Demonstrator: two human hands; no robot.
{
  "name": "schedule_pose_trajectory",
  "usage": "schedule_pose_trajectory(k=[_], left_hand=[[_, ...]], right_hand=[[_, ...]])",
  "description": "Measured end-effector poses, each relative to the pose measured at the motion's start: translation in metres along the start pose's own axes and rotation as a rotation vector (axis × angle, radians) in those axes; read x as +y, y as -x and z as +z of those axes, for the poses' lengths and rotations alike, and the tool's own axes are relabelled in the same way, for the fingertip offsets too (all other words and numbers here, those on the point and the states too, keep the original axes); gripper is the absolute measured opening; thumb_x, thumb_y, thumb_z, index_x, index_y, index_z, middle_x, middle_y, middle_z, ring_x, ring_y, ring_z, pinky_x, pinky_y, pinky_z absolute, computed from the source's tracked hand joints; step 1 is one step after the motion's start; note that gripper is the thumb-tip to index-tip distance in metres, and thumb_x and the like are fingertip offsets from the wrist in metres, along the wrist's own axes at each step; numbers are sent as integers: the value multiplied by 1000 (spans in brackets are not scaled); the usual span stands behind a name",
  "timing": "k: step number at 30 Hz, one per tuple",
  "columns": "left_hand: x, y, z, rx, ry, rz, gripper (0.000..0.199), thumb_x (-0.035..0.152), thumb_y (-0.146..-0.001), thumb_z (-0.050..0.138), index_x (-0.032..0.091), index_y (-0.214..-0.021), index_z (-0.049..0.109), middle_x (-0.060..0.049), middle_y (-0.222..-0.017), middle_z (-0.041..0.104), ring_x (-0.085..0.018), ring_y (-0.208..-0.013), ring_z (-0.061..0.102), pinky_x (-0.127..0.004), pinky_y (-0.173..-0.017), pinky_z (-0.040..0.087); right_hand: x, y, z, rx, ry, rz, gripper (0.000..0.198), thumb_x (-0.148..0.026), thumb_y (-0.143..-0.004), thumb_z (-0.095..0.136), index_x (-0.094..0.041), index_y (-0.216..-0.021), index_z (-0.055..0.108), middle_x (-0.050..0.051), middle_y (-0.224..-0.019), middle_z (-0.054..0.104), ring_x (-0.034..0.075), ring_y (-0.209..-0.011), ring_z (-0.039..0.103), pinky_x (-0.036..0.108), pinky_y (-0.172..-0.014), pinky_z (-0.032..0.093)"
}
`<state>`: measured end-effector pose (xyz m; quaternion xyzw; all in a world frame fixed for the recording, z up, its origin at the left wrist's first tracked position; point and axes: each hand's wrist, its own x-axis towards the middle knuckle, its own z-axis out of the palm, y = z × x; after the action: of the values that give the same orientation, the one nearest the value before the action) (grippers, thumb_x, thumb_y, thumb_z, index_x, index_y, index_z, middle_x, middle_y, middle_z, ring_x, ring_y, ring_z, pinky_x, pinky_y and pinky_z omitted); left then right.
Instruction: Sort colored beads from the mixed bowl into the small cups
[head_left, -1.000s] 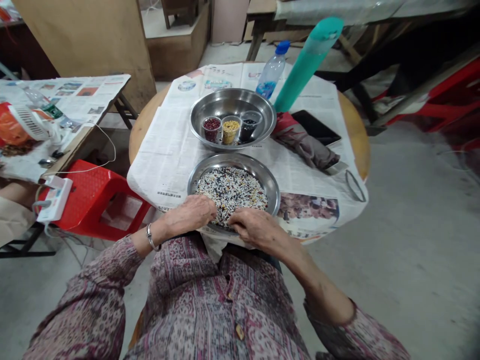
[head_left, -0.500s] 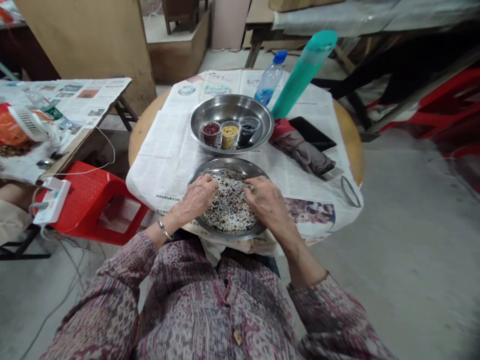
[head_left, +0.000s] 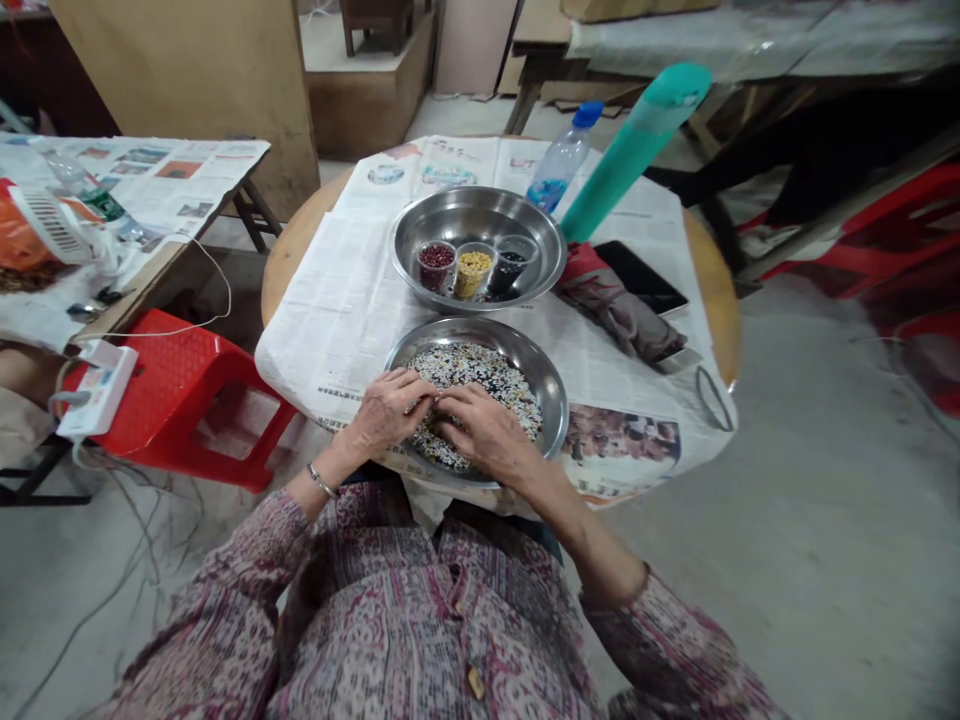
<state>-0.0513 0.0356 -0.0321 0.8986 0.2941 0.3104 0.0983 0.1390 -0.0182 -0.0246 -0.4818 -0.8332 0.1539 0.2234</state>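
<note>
In front of me lies a shallow steel basin [head_left: 553,400] with a mix of white, dark and yellow grains [head_left: 495,375] spread over its bottom. My left hand [head_left: 390,410] is over its left edge, thumb and fingers pinched together. From the right, my right hand [head_left: 484,432] reaches across the grains with bent, closed fingers, its fingertips meeting those of the left. Whatever the fingertips hold is too small to make out. Behind, a deeper steel basin [head_left: 480,205] holds three clear cups: red beans [head_left: 436,256], yellow kernels [head_left: 473,263] and black beans [head_left: 513,262].
Newspaper [head_left: 322,300] covers the round table. Beyond the deeper basin stand a water bottle [head_left: 561,160] and a tall green container [head_left: 637,150]. To the right lie a folded umbrella [head_left: 619,310] and a dark tablet [head_left: 641,275]. A red stool [head_left: 187,400] with a power strip [head_left: 101,390] is at left.
My right hand has moved left across the basin until its fingertips meet my left hand's. The left hand has shifted slightly nearer me. The whole view has moved a little.
</note>
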Motion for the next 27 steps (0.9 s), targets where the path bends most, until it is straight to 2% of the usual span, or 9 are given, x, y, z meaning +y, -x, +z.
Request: schedule_pose_trajectory(k=[3, 6, 10, 14, 18, 21, 24, 27], left_hand=[[-1, 2, 1, 41, 25, -4, 13, 18, -99, 50, 18, -98, 63, -4, -89, 67, -18, -86, 61, -33, -82, 50], [-2, 3, 1, 46, 24, -13, 13, 18, -99, 50, 17, -98, 63, -4, -88, 67, -18, -86, 61, -33, -82, 50], [-2, 3, 2, 17, -1, -14, 12, 16, -97, 52, 17, -97, 64, -5, -89, 68, -19, -87, 61, -33, -83, 50], [-1, 2, 4, 15, -28, -25, 12, 18, -98, 52, 19, -96, 65, -3, -88, 68, -18, -86, 60, -33, -83, 49], [0, 2, 4, 40, -9, -27, 13, 19, -98, 52, 19, -94, 65, -3, -87, 68, -18, -85, 60, -33, -81, 49], [0, 2, 4, 54, 33, -26, 14, 19, -99, 51, 18, -97, 65, -4, -89, 68, -18, -85, 60, -33, -83, 50], [0, 3, 4, 74, 56, -30, 13, 19, -98, 51, 18, -97, 64, -4, -88, 68, -18, -85, 61, -34, -84, 50], [0, 3, 4, 64, 50, -44, 14, 17, -98, 51, 18, -96, 65, -4, -87, 68, -18, -85, 61, -34, -84, 50]], right_hand=[[4, -11, -1, 0, 133, -35, 25, -15, -90, 55, -20, -110, 69, 11, -120, 66, 28, -115, 51, 45, -94, 50], [17, -27, -3, 47, 224, 5, 26, -20, -94, 52, -21, -111, 71, 12, -124, 65, 30, -117, 50, 47, -93, 48], [40, -36, -7, 84, 282, 163, 28, -21, -93, 49, -20, -108, 74, 13, -118, 67, 31, -113, 51, 45, -89, 48], [59, -24, -11, 156, 289, 350, 36, -16, -91, 43, -15, -110, 73, 16, -109, 69, 29, -106, 56, 44, -93, 48], [63, -10, -9, 195, 242, 479, 37, -32, -92, 48, -12, -113, 71, 16, -106, 69, 28, -98, 61, 42, -93, 49], [55, -9, -4, 176, 186, 431, 39, -40, -86, 58, -14, -112, 70, 15, -107, 68, 27, -94, 62, 41, -89, 50], [42, -17, 2, 151, 111, 351, 28, -26, -81, 56, -16, -101, 72, 12, -100, 71, 24, -88, 63, 38, -86, 50], [32, -25, 4, 140, -43, 383, 22, -21, -74, 55, -18, -87, 73, 7, -83, 72, 21, -77, 62, 35, -80, 49]])
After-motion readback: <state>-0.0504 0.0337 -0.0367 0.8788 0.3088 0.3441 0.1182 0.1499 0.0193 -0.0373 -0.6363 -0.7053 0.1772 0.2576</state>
